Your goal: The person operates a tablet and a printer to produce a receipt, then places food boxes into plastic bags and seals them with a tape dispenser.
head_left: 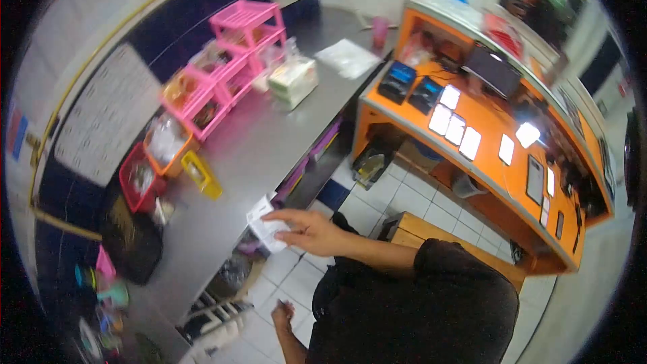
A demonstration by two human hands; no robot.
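My right hand (313, 231) reaches out over the edge of the grey metal counter (249, 155). Between its thumb and fingers it pinches a white printed paper slip (265, 224), apparently folded or several layers thick; the print is too blurred to read. Lower down, my left hand (283, 315) hangs beside my body above the tiled floor. Its fingers look curled in, and whatever they may hold is hidden. On the counter near the slip lies a yellow plastic object (201, 175), beside an orange basket (168, 145) and a red basket (140, 178), both with plastic-wrapped contents.
Pink stacked racks (246, 17) and a tissue pack (293, 83) stand along the counter, near white sheets (347, 58). An orange desk (495, 162) carries lit phones and tablets (470, 143). A wooden bench (418, 229) stands behind my arm. A black bag (131, 243) rests by the wall.
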